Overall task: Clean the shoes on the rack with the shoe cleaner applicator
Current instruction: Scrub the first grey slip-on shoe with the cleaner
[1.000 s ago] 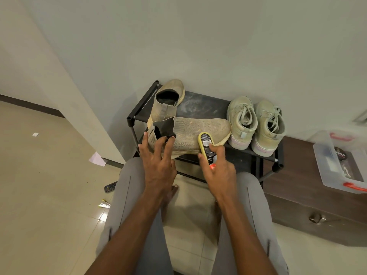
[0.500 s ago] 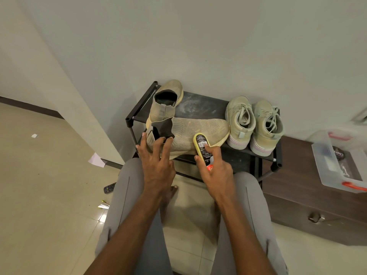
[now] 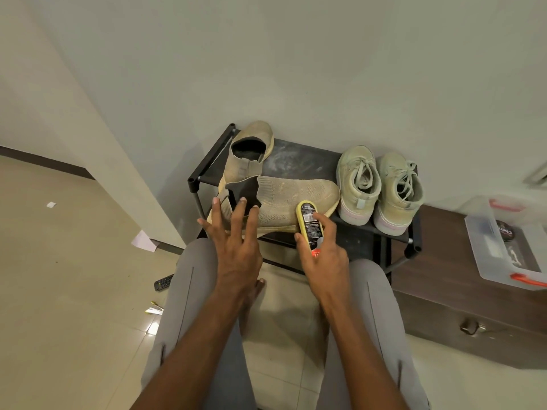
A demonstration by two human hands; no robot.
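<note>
Knit shoe (image 3: pixel 284 202) hanging off the rack (image 3: pixel 299 164) edge

Left hand (image 3: pixel 236 241) spread steadying it, right hand (image 3: pixel 322 250) gripping applicator (image 3: pixel 307 223); a hard scrub could tip it off.

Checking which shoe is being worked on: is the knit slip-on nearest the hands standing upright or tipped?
Tipped: the knit slip-on lies sideways across the rack.

Knit shoe (image 3: pixel 284 199) under left hand (image 3: pixel 236 244): open-mesh beige cloth, matt, ribbed collar. Applicator (image 3: pixel 309 224) in right hand (image 3: pixel 322 255): glossy yellow plastic, printed label. Rack (image 3: pixel 299 164) beyond both hands: matt black metal tubing, dusty dark shelf. Right of right hand: lace-up pair (image 3: pixel 380 187), matt suede-like; clear plastic box (image 3: pixel 509 244) on dark wood-look cabinet (image 3: pixel 461 291). Floor tiles (image 3: pixel 59 291): glossy.
</note>
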